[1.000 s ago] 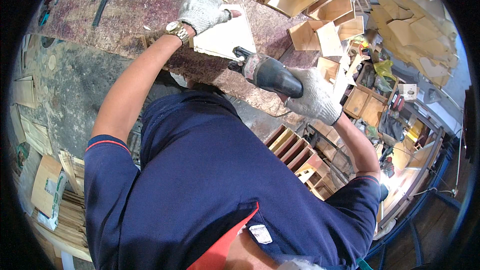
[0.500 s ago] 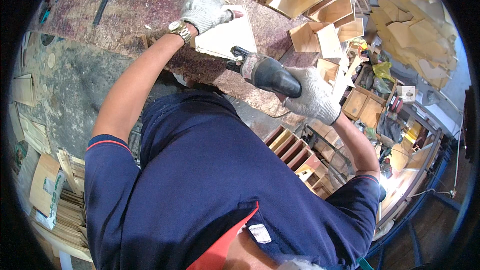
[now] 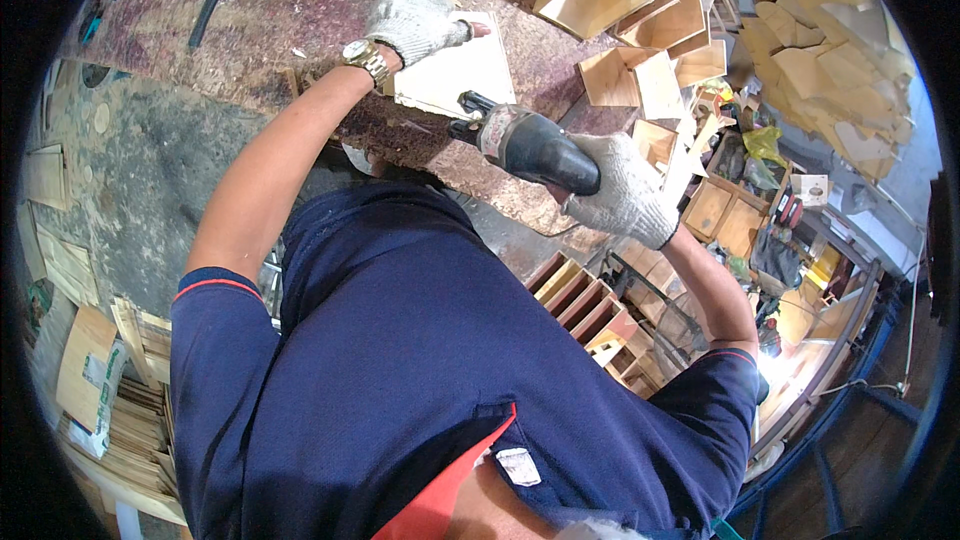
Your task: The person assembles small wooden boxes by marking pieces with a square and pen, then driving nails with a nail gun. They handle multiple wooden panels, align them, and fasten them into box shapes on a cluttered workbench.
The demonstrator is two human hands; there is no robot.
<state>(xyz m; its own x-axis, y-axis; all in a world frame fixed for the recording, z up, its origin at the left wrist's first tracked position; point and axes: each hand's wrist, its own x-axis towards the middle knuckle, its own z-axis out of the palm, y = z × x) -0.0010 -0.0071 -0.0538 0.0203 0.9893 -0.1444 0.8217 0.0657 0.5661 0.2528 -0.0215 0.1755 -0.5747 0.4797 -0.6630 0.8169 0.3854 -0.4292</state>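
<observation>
Head view: white-gloved left hand (image 3: 415,25) on a flat pale wooden board (image 3: 455,70), upper centre, grip unclear to me; gloved right hand (image 3: 625,192) clasps a rounded black power tool (image 3: 540,150); snagging could jerk the board.

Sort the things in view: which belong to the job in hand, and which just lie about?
In use:
- power tool in the right hand
- pale board under the left hand
- workbench

Apparently lying about:
- joined wooden pieces
- dark strips
- yellowish bag
</observation>
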